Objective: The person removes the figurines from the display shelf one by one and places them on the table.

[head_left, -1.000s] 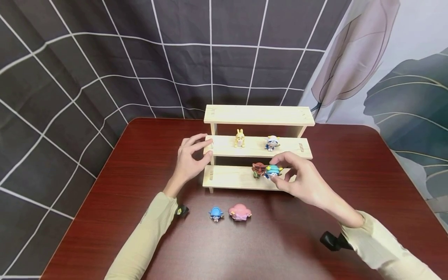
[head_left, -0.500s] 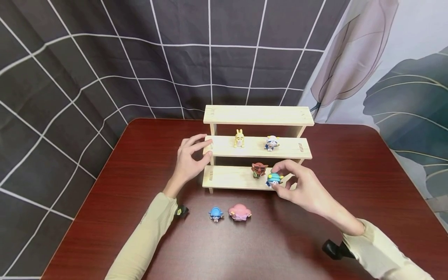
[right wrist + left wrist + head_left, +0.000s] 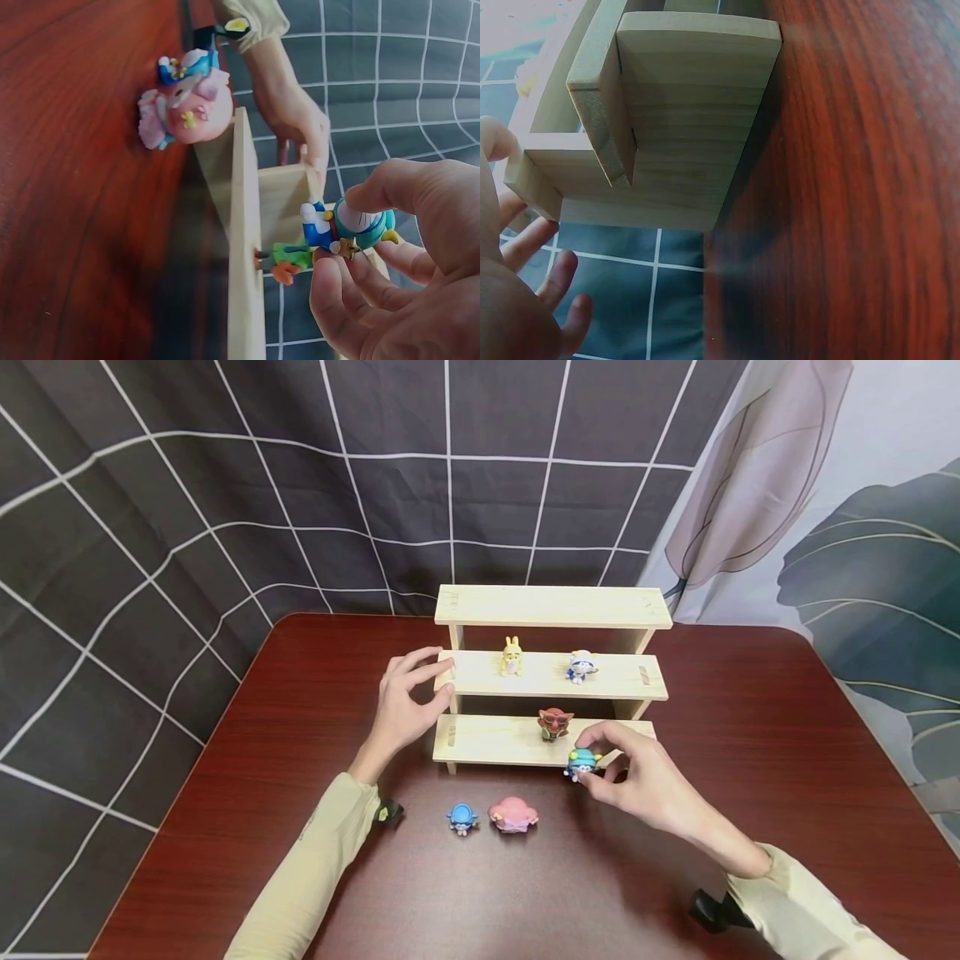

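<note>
My right hand (image 3: 651, 777) pinches a small figurine with a teal hat and yellow tips (image 3: 581, 763) between thumb and fingers, in front of the lowest board. In the right wrist view the figurine (image 3: 352, 225) shows a blue body and a gold star. My left hand (image 3: 408, 697) grips the left end of the middle board of the three-step wooden display shelf (image 3: 480, 675); the left wrist view shows the fingers around the board's end (image 3: 536, 184). On the lowest board stands a reddish-brown fox-like figurine with sunglasses (image 3: 554, 724).
A yellow rabbit-like figurine (image 3: 512, 657) and a white-and-blue figurine (image 3: 581, 667) stand on the middle board. Before the shelf, a blue-hatted figurine (image 3: 462, 817) and a pink figurine (image 3: 513, 815) sit on the dark red table (image 3: 600, 893). A grid-patterned curtain (image 3: 375, 493) hangs behind.
My right hand has drawn the teal-hatted figurine away from the fox-like one, toward the front and off the lowest board. The left hand has stayed at the shelf's end.
</note>
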The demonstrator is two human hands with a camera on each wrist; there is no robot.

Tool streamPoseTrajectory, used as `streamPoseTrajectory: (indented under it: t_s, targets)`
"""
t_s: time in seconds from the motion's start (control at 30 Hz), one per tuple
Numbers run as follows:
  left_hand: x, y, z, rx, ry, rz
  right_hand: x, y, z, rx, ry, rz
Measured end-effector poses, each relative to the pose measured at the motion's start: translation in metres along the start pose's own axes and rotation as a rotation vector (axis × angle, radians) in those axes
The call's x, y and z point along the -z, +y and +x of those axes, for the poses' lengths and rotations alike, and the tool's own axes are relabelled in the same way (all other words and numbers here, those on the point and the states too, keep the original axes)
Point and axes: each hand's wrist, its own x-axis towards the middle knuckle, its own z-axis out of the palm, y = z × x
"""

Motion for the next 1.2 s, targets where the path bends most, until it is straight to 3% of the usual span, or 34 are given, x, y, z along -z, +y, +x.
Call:
streamPoseTrajectory:
  t_s: [0.33,1.2]
  targets:
    - [-0.001,-0.002,-0.001,-0.002,0.002,-0.002,-0.012,0.006,-0.01,-0.036,-0.024,0.014]
    - [0.0,0.001,0.0,-0.006,-0.001,-0.003,-0.041,0.023,-0.03,0.016,-0.05,0.012]
